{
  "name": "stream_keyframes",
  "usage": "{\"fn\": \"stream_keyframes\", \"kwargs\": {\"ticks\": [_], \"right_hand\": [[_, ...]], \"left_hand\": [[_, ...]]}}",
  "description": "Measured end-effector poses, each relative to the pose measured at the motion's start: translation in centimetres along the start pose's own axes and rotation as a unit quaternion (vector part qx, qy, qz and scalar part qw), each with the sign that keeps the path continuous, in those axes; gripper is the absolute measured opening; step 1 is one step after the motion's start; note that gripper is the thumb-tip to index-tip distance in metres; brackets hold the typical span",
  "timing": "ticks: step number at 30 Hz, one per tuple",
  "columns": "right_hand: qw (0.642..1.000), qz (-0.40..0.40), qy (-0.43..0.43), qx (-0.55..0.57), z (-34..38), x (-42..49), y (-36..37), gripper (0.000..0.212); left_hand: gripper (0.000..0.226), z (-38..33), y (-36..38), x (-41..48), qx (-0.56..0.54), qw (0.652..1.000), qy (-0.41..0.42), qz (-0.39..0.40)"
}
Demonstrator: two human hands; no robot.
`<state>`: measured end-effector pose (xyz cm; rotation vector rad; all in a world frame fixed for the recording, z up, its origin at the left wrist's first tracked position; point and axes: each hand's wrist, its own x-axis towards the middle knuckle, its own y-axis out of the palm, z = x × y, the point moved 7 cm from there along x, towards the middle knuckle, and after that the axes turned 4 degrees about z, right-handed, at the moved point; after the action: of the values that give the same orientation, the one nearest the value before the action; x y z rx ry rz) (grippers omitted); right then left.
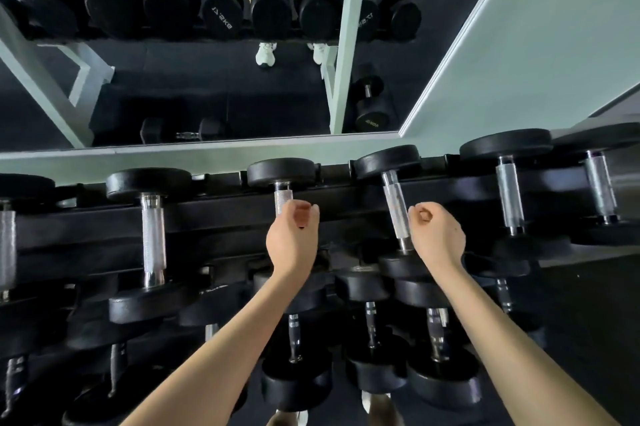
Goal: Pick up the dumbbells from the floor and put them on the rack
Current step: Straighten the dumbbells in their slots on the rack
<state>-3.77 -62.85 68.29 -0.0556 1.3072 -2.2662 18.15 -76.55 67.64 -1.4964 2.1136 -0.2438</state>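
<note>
One dumbbell (281, 172) lies across the rack's (221, 214) top tier, mid-row, with the left hand (292, 242) curled over its handle. Gripping or not, can't tell. And the right hand (436, 235), fingers curled on nothing, sits just beside the next dumbbell (388, 160).

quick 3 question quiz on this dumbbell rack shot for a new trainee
1. True or false: the right hand grips the handle of the tilted dumbbell.
2. Which top-row dumbbell sits crooked on the rack? A) the one nearest the left edge B) the one beside the right hand C) the one nearest the right edge
3. Fill in: in the mirror, a round dumbbell stands on the ____.

Key: 1 false, the hand is beside it; 2 B; 3 floor.
</note>
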Motion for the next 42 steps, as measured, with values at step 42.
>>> {"fn": "stream_keyframes", "kwargs": {"ticks": [42], "right_hand": [[0.849, 0.420, 0.064, 0.315, -6.0, 5.4, 7.2, 0.038]], "left_hand": [[0.037, -3.3, 19.2, 3.6, -0.121, 0.974, -0.171, 0.091]]}}
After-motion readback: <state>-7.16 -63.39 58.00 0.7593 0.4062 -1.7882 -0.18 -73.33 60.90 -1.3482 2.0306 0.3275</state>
